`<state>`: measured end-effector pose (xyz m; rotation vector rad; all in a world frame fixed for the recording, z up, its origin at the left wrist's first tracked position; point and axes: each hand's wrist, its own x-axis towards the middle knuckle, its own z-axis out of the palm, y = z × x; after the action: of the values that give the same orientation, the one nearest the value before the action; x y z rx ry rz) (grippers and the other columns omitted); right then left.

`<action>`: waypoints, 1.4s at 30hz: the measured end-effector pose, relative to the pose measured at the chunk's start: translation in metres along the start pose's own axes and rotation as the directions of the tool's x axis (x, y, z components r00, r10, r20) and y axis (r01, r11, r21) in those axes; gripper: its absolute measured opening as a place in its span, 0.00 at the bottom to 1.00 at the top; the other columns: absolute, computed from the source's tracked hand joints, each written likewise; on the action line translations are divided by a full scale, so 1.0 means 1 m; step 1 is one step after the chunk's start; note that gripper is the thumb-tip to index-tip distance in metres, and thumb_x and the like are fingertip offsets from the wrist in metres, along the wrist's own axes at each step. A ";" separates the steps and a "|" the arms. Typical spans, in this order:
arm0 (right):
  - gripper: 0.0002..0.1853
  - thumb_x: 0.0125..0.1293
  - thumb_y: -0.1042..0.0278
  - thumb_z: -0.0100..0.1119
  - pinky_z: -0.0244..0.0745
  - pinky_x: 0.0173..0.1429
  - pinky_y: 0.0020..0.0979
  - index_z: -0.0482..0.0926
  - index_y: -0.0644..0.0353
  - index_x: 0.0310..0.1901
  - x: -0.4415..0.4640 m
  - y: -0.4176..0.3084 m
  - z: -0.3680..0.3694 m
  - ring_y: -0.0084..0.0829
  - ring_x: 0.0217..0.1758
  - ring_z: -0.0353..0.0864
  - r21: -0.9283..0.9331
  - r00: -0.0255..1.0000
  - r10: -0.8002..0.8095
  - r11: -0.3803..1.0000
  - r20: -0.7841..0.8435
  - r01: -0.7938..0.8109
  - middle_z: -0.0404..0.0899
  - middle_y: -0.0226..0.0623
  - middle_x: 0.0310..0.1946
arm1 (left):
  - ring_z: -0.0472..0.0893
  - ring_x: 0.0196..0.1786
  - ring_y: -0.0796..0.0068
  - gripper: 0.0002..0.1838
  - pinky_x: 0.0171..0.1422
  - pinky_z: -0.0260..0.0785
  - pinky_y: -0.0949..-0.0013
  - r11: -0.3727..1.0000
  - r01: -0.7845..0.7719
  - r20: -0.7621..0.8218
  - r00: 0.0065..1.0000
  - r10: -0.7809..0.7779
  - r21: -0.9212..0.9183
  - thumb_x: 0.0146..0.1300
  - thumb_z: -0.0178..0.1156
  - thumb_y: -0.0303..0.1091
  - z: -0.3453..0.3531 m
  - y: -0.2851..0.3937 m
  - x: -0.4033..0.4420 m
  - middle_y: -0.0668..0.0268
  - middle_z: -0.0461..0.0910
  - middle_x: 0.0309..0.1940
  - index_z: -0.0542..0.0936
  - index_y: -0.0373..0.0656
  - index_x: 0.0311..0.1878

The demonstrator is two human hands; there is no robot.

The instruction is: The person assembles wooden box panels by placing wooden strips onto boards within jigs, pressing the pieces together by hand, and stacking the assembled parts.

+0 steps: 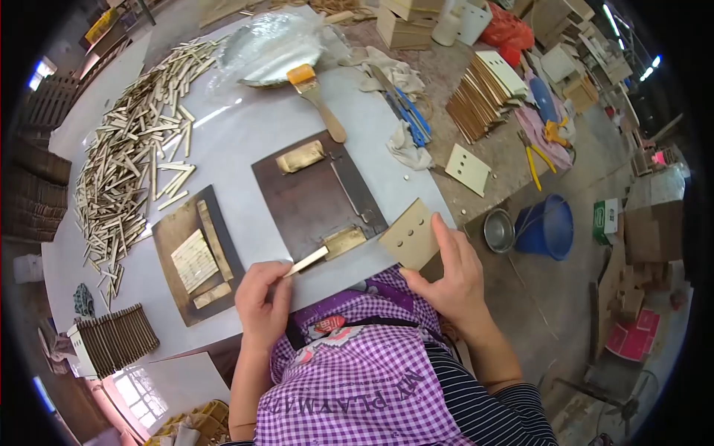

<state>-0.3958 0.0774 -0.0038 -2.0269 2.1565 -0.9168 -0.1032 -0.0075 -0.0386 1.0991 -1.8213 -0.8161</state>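
Note:
My left hand (264, 299) pinches the end of a small pale strip (308, 261) at the table's front edge. The strip's other end lies beside a brass-coloured block (345, 242) on the dark board (297, 204). Between the thumb and fingers of my right hand (450, 275) is a thin beige plate (411, 235) with three holes, right of the dark board. A second brass-coloured block (300, 157) sits at that board's top. Left of it lies another board (172, 256) bearing a group of pale strips (195, 261).
A large heap of strips (126, 163) covers the table's left side. A brush (320, 104) lies behind the dark board, near a plastic-covered bowl (275, 48). Scissors (405, 111), stacked plates (480, 97) and yellow-handled pliers (537, 160) are at right. A blue bucket (544, 227) stands beyond the edge.

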 end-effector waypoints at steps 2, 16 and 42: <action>0.48 0.47 0.64 0.81 0.78 0.60 0.44 0.69 0.67 0.71 0.019 -0.006 0.003 0.50 0.56 0.80 -0.007 0.996 -0.074 0.997 0.045 0.074 0.77 0.50 0.57 | 0.84 0.41 0.62 0.12 0.45 0.76 0.68 1.000 0.009 -0.016 1.000 -0.009 0.002 0.60 0.66 0.17 0.000 0.000 0.001 0.57 0.84 0.40 0.84 0.37 0.46; 0.44 0.49 0.61 0.82 0.75 0.65 0.46 0.72 0.70 0.66 0.102 -0.053 0.057 0.52 0.61 0.77 0.101 0.961 -0.124 0.990 0.246 0.102 0.74 0.50 0.61 | 0.86 0.44 0.58 0.13 0.45 0.79 0.63 0.998 0.046 0.070 0.997 -0.043 -0.045 0.57 0.72 0.21 0.001 0.005 0.014 0.57 0.85 0.43 0.82 0.41 0.45; 0.20 0.56 0.66 0.75 0.75 0.60 0.43 0.82 0.62 0.49 0.121 -0.023 0.071 0.45 0.59 0.77 0.258 0.895 -0.363 0.919 0.260 0.298 0.78 0.42 0.59 | 0.82 0.61 0.68 0.08 0.67 0.76 0.67 0.783 0.410 0.154 0.910 -0.385 -0.468 0.71 0.61 0.19 0.025 0.011 0.061 0.53 0.80 0.60 0.79 0.33 0.51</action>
<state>-0.3631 -0.0610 -0.0090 -2.2872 1.5168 -0.7586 -0.1460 -0.0562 -0.0204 1.1345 -1.3061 -1.4797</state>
